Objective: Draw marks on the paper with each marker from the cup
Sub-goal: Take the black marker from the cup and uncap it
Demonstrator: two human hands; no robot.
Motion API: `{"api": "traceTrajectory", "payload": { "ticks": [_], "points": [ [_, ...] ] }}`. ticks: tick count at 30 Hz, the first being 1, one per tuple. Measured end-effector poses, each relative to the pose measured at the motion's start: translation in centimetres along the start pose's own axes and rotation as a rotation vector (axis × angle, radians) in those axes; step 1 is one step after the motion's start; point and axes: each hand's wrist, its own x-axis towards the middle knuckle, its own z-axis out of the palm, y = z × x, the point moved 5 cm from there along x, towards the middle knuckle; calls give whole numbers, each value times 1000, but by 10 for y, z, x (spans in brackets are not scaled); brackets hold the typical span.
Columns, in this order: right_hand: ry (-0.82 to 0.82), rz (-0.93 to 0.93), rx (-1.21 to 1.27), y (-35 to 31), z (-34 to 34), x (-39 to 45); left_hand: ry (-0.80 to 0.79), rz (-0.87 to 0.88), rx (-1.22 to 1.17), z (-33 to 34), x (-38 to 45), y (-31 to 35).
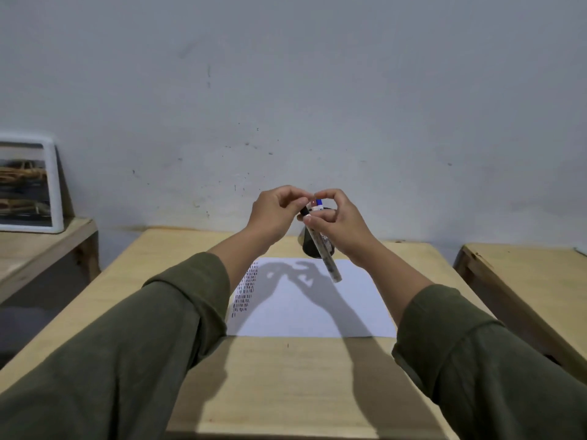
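A white marker (327,258) with a black cap end hangs slanted above the paper, its lower end pointing down-right. My right hand (340,227) grips its upper barrel. My left hand (274,214) pinches the black cap at the marker's top. Behind my hands stands a dark cup (313,246), mostly hidden, with a red and a blue marker tip (319,203) showing above it. The white paper (317,309) lies on the wooden table (286,376) and carries columns of short dark marks (246,290) along its left side.
A white-framed picture (28,185) leans on the wall atop a wooden bench at the left. Another wooden table (524,274) stands at the right, with a gap between it and mine. The grey wall rises right behind the table.
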Motion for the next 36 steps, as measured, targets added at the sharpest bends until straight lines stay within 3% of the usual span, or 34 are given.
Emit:
{"api": "traceTrajectory", "payload": {
  "ticks": [6, 10, 15, 22, 36],
  "points": [
    [-157, 121, 113, -3, 3, -41, 329, -154, -139, -32, -33, -14],
    [-122, 133, 416, -4, 2, -55, 446, -284, -224, -41, -47, -21],
    [-39, 99, 599, -9, 9, -60, 307, -251, -246, -24, -55, -10],
    [34, 128, 699, -4, 14, -57, 70, -25, -215, -11, -62, 0],
    [5, 109, 790, 3, 32, -47, 104, -100, -92, -21, -58, -19]
  ]
}}
